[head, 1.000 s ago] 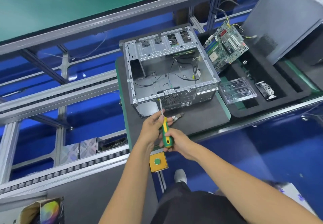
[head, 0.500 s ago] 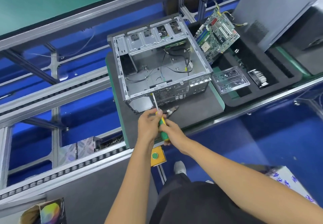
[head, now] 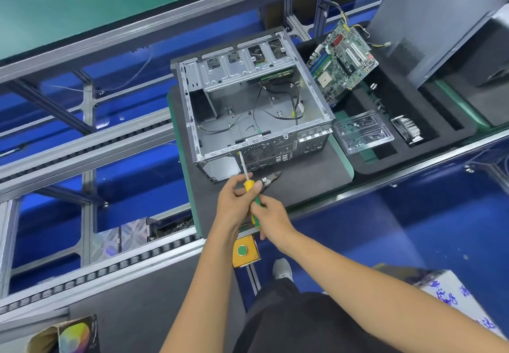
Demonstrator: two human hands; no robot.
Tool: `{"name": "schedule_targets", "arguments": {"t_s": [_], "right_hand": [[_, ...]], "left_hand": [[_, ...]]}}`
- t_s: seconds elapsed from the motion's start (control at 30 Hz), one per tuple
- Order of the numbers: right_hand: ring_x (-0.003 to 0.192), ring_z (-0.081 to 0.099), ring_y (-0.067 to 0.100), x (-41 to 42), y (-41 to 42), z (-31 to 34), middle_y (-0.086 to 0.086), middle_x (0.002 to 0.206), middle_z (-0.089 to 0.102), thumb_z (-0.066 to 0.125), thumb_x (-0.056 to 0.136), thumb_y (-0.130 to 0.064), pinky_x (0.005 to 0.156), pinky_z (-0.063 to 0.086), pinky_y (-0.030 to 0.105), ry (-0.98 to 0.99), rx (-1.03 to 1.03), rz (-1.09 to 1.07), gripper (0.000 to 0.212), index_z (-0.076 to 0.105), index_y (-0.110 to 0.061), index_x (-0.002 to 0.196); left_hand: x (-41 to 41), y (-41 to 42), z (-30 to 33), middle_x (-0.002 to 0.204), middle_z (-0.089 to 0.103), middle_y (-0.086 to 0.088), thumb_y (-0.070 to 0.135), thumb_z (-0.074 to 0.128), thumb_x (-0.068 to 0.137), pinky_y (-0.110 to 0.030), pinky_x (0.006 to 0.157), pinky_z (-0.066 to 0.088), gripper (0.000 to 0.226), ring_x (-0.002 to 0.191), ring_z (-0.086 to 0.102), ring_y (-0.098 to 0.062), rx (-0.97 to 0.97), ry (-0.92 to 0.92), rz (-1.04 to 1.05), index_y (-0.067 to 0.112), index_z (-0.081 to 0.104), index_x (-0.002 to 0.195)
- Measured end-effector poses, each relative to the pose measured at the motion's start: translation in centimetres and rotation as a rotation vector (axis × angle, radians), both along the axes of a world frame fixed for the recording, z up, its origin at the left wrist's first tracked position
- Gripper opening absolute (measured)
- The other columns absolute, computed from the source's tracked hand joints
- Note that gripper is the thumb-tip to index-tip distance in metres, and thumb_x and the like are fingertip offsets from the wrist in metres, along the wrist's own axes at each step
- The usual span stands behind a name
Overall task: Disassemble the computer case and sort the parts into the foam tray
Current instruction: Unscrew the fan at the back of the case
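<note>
An open grey metal computer case [head: 248,110] lies on a dark mat [head: 303,176], loose black cables inside it. A yellow and green screwdriver [head: 252,192] has its tip against the case's near rear panel. My left hand [head: 237,201] pinches the yellow upper part of the handle. My right hand [head: 271,215] grips the green lower part. To the right, a black foam tray [head: 385,159] holds a green motherboard [head: 341,60] leaning in a slot, a clear plastic insert [head: 363,132] and a finned heatsink [head: 407,129].
Side cutters [head: 271,177] lie on the mat just beyond my hands. A grey case side panel [head: 429,19] stands at the far right. A yellow box with a green button [head: 245,250] hangs under the bench edge. Roller conveyor rails [head: 82,143] run on the left.
My left hand's fingers have shifted on the handle, now loosened round the yellow part. The screwdriver tip stays at the same spot on the rear panel. The camera view has shifted slightly.
</note>
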State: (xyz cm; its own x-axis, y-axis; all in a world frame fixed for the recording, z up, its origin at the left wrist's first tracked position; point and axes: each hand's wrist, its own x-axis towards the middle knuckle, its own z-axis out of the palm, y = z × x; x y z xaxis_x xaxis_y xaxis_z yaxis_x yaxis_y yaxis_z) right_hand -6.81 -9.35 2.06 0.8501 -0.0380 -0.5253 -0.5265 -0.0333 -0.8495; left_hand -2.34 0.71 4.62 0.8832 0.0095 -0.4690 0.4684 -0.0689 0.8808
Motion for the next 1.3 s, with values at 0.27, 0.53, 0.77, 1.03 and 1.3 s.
{"name": "schedule_targets", "arguments": {"t_s": [0.27,0.53,0.77,1.03,1.3], "right_hand": [[0.049,0.052,0.018,0.0,-0.2,0.5,0.004,0.071,0.065,0.044,0.095,-0.029,0.047,0.044,0.027,0.154,0.348,-0.016,0.025,0.062,-0.011,0.1],[0.046,0.051,0.021,0.2,-1.6,0.4,0.013,0.071,0.065,0.038,0.101,-0.02,0.049,0.044,0.028,0.201,0.589,0.015,0.023,0.054,-0.004,0.105],[0.05,0.065,0.026,-0.1,0.0,0.5,0.0,0.079,0.072,0.048,0.102,-0.031,0.043,0.045,0.028,-0.025,0.149,-0.004,0.021,0.068,-0.031,0.106],[0.083,0.055,0.01,3.3,-3.0,1.7,-0.013,0.095,0.056,0.044,0.084,-0.044,0.08,0.043,0.035,-0.417,-0.643,-0.194,0.018,0.051,-0.031,0.095],[0.136,0.043,0.025,18.2,-6.3,6.6,0.008,0.144,0.051,0.063,0.089,-0.02,0.108,0.025,0.036,-0.634,-1.126,0.783,0.052,0.051,-0.021,0.14]], "left_hand": [[0.1,-0.7,-0.5,0.083,0.078,-0.003,0.032,0.086,0.082,-0.029,0.048,0.052,0.039,0.069,0.074,-0.017,0.025,0.065,0.162,0.018,0.067,0.113],[-0.5,-0.3,-0.4,0.103,0.078,-0.011,0.022,0.059,0.103,-0.023,0.04,0.044,0.023,0.085,0.077,-0.022,-0.239,0.071,0.096,0.014,0.065,0.124],[-0.4,-0.5,-0.5,0.085,0.072,-0.01,0.031,0.08,0.089,-0.034,0.05,0.053,0.025,0.064,0.068,-0.025,-0.086,0.054,0.066,0.027,0.069,0.112],[-0.4,-0.6,-1.3,0.094,0.075,-0.006,0.037,0.089,0.079,-0.031,0.072,0.058,0.044,0.08,0.073,-0.012,0.124,0.001,0.212,0.016,0.063,0.108],[-1.1,-3.3,-0.8,0.084,0.079,-0.005,0.03,0.081,0.089,-0.051,0.081,0.062,0.042,0.092,0.077,-0.024,-0.214,0.056,0.349,0.005,0.056,0.114]]}}
